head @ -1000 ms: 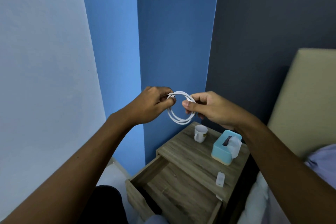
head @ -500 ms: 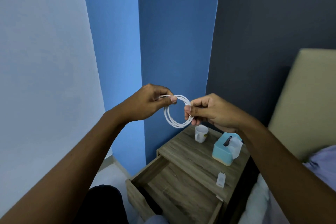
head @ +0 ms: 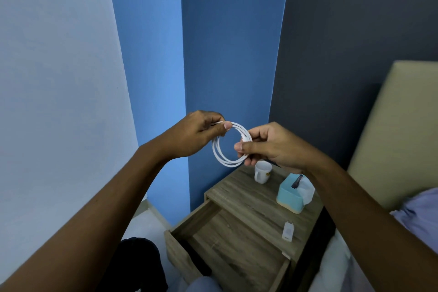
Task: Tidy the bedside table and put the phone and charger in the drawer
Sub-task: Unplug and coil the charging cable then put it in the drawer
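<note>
A white charger cable (head: 219,157) is wound into a small coil, held in the air above the bedside table (head: 241,199). My left hand (head: 196,134) pinches the coil's top left between thumb and fingers. My right hand (head: 267,144) grips the coil's right side, where a white plug end shows. A white charger adapter (head: 288,231) lies on the table's front right. Below the tabletop the wooden drawer (head: 227,242) stands pulled out, with nothing visible inside. No phone is in view.
A white mug (head: 262,171) stands at the back of the table. A light blue tissue box (head: 291,194) with a tissue sticking out sits to its right. A beige headboard (head: 398,130) and a bed border the table's right side; blue walls close the left.
The coil has tightened and shifted slightly down and left. My right hand has slid round the coil's right side; my left still pinches the top.
</note>
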A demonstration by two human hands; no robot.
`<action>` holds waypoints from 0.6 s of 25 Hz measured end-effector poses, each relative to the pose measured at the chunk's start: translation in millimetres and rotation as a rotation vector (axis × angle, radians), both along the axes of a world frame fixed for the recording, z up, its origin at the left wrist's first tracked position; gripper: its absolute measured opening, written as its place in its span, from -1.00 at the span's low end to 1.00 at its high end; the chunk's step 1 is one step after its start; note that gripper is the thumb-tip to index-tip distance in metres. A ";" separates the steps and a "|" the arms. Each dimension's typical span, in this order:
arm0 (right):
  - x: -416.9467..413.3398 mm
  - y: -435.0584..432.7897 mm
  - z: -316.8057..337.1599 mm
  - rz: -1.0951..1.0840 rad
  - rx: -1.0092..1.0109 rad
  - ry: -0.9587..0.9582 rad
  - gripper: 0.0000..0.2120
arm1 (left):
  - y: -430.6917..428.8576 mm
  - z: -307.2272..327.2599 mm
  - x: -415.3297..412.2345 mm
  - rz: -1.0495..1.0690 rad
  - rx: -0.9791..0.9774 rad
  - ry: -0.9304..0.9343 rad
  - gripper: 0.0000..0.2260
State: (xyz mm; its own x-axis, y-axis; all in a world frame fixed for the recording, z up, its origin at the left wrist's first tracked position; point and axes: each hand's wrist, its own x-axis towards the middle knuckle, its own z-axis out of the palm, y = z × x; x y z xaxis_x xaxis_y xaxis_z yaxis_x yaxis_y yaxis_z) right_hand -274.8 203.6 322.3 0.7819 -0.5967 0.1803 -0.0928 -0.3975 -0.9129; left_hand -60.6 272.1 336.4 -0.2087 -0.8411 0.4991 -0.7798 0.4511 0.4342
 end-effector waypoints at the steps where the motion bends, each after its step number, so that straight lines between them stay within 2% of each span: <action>1: 1.0 0.7 -0.2 -0.015 -0.010 0.001 -0.81 | 0.0 -1.2 0.4 0.000 -0.005 -0.005 -0.70; 3: 3.1 2.2 -0.2 -0.048 -0.019 0.007 -0.85 | 0.0 -2.9 0.1 -0.003 -0.017 -0.019 -0.71; 6: 5.2 2.6 -1.6 -0.069 -0.015 0.010 -0.82 | 0.2 -5.2 0.5 -0.011 -0.018 -0.020 -0.73; 12: 2.3 3.7 -3.4 0.036 0.040 -0.059 -0.75 | -0.1 -8.3 6.2 -0.013 -0.027 0.054 -0.73; 15: 0.0 2.7 -2.6 0.056 0.075 -0.103 -0.73 | -2.4 -9.5 13.8 -0.022 -0.085 0.094 -0.81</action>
